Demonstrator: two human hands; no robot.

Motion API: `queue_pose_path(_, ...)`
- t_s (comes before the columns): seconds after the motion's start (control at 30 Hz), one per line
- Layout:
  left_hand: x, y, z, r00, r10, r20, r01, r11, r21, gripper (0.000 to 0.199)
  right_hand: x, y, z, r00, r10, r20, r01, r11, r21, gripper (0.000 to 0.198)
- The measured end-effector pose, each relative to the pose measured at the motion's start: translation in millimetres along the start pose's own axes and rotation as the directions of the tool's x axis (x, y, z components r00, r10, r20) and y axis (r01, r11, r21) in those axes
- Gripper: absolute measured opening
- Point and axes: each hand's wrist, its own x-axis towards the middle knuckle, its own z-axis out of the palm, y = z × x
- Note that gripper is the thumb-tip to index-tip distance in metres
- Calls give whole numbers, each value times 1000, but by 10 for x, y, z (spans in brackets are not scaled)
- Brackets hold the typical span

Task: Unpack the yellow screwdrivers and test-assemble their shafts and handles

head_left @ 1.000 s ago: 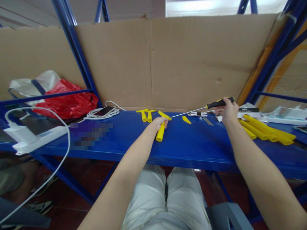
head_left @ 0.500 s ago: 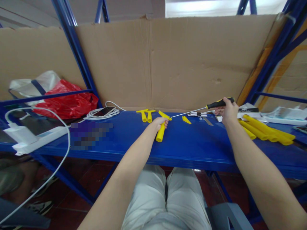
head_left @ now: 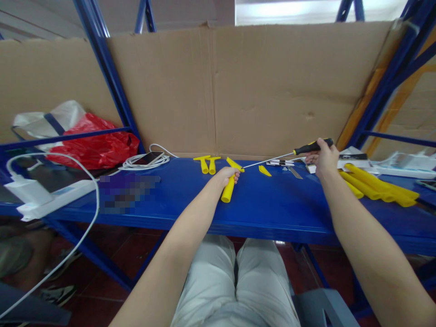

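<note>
My left hand (head_left: 231,175) is closed around a yellow T-shaped handle (head_left: 227,192), whose round tube end points toward me. Its crosspiece shows beyond my fingers. Out to the right, my right hand (head_left: 325,158) grips the black-and-yellow grip of a long screwdriver (head_left: 272,160). The thin shaft runs left, and its tip meets the yellow part beside my left fingers; the exact contact point is too small to make out. A loose yellow wedge-shaped piece (head_left: 265,171) lies on the table below the shaft. Two more yellow T-shaped handles (head_left: 208,166) stand to the left of my left hand.
Several yellow tubes (head_left: 378,184) lie at the right, by a white power strip (head_left: 405,169). A metal blade (head_left: 295,173) rests on the blue table (head_left: 272,209). Coiled white cable (head_left: 145,162) and a red bag (head_left: 98,143) are at left. Cardboard (head_left: 259,91) stands behind.
Almost nothing differs. Both hands keep their grips, and the yellow handle and screwdriver shift only very slightly.
</note>
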Motion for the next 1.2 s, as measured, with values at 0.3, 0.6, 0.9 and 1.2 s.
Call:
queue_pose_path(0.3, -2, -8, 5, 1000, 4, 15, -4, 999, 52, 27, -4, 24, -22, 998, 55, -38, -57, 997, -53, 16)
queue_pose_path(0.6, -43, 7, 11, 1000, 8, -25, -7, 998, 58, 25, 19, 24, -26, 1000, 15, -22, -15, 1000, -24, 21)
queue_pose_path(0.9, -44, 7, 21, 997, 29, -73, -21, 994, 105, 23, -47, -139, -19, 972, 215, 98, -220, 974, 44, 25)
queue_pose_path(1.2, -69, 21, 1, 988, 35, -151, -15, 991, 134, 22, -63, -168, -48, 928, 266, 260, -273, 962, -13, 35)
